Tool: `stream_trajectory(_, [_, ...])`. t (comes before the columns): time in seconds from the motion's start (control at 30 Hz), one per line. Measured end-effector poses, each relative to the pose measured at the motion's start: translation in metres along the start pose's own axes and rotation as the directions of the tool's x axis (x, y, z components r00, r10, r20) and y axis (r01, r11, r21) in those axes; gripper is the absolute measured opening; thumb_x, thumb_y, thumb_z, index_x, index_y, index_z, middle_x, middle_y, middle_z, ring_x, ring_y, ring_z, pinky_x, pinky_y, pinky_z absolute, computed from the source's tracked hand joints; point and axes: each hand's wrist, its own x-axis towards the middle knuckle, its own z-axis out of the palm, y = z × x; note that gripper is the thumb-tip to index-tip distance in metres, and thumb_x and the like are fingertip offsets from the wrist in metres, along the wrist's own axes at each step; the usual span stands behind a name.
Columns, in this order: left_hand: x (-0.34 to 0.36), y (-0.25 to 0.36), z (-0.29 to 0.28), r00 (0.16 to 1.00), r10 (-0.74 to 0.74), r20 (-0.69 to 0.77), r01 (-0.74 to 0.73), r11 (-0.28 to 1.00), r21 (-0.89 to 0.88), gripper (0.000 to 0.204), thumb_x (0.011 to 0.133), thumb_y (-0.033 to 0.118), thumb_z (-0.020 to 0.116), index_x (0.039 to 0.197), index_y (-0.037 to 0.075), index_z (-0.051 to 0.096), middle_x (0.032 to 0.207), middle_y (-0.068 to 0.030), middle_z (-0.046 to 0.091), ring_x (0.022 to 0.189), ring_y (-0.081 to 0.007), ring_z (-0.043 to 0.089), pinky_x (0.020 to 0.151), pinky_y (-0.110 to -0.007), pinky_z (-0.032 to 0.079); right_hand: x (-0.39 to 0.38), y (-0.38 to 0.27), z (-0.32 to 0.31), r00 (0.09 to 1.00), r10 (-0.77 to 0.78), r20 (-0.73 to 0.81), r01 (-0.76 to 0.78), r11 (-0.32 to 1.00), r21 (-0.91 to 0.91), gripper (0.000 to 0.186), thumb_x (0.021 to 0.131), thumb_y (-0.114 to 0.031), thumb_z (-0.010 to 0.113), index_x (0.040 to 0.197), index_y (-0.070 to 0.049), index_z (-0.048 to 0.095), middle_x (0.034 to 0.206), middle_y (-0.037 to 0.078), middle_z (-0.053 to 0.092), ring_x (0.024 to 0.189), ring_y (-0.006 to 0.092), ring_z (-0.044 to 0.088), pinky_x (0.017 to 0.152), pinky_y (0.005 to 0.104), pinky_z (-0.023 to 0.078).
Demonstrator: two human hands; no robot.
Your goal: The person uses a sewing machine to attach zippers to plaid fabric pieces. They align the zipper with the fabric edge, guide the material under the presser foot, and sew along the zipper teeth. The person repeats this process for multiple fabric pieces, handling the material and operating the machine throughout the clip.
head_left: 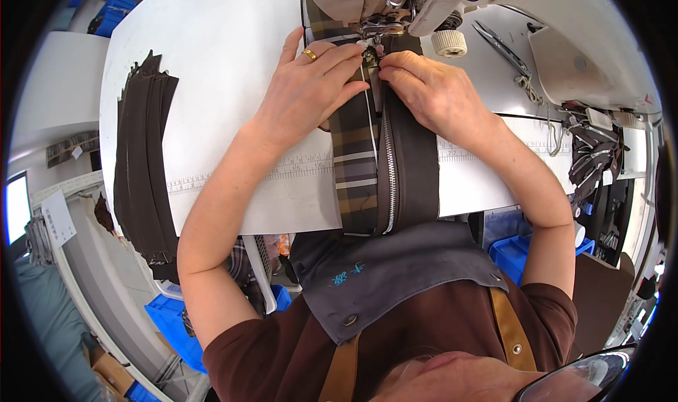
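Observation:
Under the sewing machine's presser foot [381, 29] lies a strip of plaid fabric [355, 162], brown and black with white lines. Beside it runs a metal-toothed zipper [388, 169] on dark tape, along a dark brown fabric panel [418, 169]. My left hand [308, 84] rests on the plaid fabric, fingers stretched toward the foot and a ring on one of them. Close to the foot on its right side, my right hand [439, 91] pinches the zipper's upper part between thumb and fingers. The fingertips partly hide the spot beneath the needle.
At the left of the white table [233, 63] lies a stack of dark brown fabric strips [145, 162]. A printed ruler scale [296, 167] crosses the tabletop. Tweezers [501, 47] lie right of the machine head. Blue bins [173, 324] stand below the table.

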Motion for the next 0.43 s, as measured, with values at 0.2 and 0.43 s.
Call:
stream_trajectory(0.2, [0.0024, -0.0026, 0.0017, 0.999, 0.012, -0.03, -0.012, 1.0, -0.008, 0.031, 0.081, 0.032, 0.066, 0.101, 0.009, 0.066, 0.11, 0.0003, 0.064, 0.105, -0.0153, 0.058, 0.101, -0.051, 0.036, -0.0001, 0.0003, -0.0003, 1.0, -0.007, -0.003, 0.006, 0.999, -0.044, 0.012, 0.075, -0.005, 0.058, 0.085, 0.0, 0.057, 0.094, 0.01, 0.057, 0.077, 0.0259, 0.062, 0.06, 0.0358, 0.052])
stream_trajectory(0.43, [0.0019, -0.0048, 0.0045, 0.999, 0.035, -0.03, -0.037, 0.998, -0.05, 0.032, 0.081, 0.033, 0.066, 0.102, 0.009, 0.066, 0.113, -0.001, 0.064, 0.103, -0.0155, 0.06, 0.099, -0.047, 0.041, -0.001, -0.0016, -0.0046, 1.0, 0.009, 0.012, -0.009, 0.999, -0.039, 0.012, 0.075, -0.005, 0.058, 0.085, 0.0, 0.057, 0.093, 0.01, 0.057, 0.077, 0.0256, 0.062, 0.06, 0.0354, 0.052])
